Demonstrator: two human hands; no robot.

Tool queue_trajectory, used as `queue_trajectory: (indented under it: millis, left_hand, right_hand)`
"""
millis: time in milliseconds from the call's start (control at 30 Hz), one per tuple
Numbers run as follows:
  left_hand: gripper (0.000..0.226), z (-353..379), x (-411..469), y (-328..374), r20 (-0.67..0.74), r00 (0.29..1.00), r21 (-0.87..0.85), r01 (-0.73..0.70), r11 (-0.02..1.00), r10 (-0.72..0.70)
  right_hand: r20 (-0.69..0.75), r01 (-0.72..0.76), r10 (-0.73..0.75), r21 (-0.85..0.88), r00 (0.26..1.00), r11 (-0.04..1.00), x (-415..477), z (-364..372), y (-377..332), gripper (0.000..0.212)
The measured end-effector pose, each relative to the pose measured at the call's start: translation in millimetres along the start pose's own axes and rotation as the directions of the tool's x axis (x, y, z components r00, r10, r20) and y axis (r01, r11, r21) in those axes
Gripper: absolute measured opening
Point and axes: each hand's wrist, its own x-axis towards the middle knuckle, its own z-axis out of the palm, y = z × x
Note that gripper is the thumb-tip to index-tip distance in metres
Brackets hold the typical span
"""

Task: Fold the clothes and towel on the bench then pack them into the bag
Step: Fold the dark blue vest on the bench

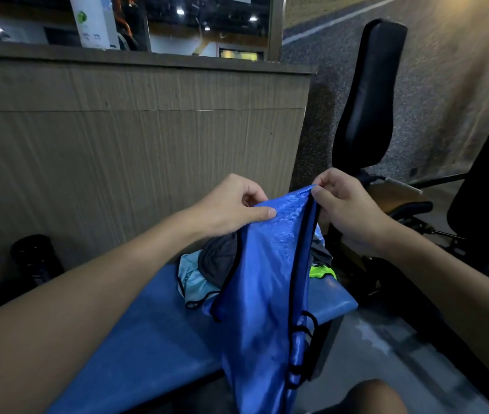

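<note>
I hold the blue drawstring bag (267, 279) up over the blue bench (153, 324). My left hand (237, 204) pinches its top edge, thumb flat on the shiny cloth and fingers curled behind. My right hand (347, 210) nips the far top corner between thumb and fingertips. The bag hangs limp from that edge, its black cord (297, 282) trailing down one side. I judge the fabric thin, light and slick, likely to slip from a loose pinch, so the corded hem is the best place to grip while spreading the mouth. Behind the bag, on the bench, lies an unfolded heap: a grey garment (219, 261), a pale blue piece (191, 276) and a neon yellow-green one (322, 271). All look soft and floppy, best lifted by their corners or seams for folding.
</note>
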Motion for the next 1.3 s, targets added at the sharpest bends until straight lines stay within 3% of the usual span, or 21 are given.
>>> queue_trajectory:
  millis: [100,167,267,367,533,800,1067,1167,1300]
  left_hand:
    - [0.014,2,1,6,-0.08,0.996,0.01,-0.03,0.999,0.031]
    - [0.014,3,1,12,-0.106,0.993,0.018,-0.05,0.999,0.052]
    - [0.018,3,-1,17,-0.087,0.994,0.037,-0.058,0.998,0.061]
    - [0.029,2,-2,11,-0.022,0.998,0.019,-0.052,0.998,0.053]
    - [0.022,3,-7,4,-0.019,0.999,-0.183,0.026,0.983,-0.03]
    - [0.007,7,-5,6,0.0,1.0,-0.097,0.011,0.995,-0.011]
    - [0.012,16,0,14,-0.215,0.977,-0.204,-0.043,0.978,-0.002]
    - [0.005,22,2,27,-0.235,0.971,-0.22,-0.105,0.97,0.052]
    - [0.024,30,7,25,-0.208,0.977,-0.226,-0.088,0.97,0.04]
  right_hand:
    - [0.043,0.007,-0.009,0.063,0.999,0.998,-4,3,-4,0.014]
    - [0.144,0.008,-0.023,0.103,0.989,0.995,-9,4,-8,0.009]
    - [0.25,0.077,-0.065,-0.036,0.966,0.996,-12,4,-10,0.014]
    - [0.228,0.119,-0.089,-0.119,0.969,0.986,-10,1,-9,0.002]
    - [0.194,0.127,-0.094,-0.165,0.976,0.978,-10,-5,-9,0.011]
    - [0.149,0.147,-0.116,-0.222,0.982,0.964,-12,-9,-11,0.017]
    - [0.124,0.171,-0.138,-0.313,0.983,0.934,-9,-19,-6,0.022]
    - [0.18,0.182,-0.146,-0.201,0.973,0.962,-12,-21,-11,0.012]
    - [0.141,0.243,-0.214,-0.242,0.967,0.939,-16,-27,-14,0.012]
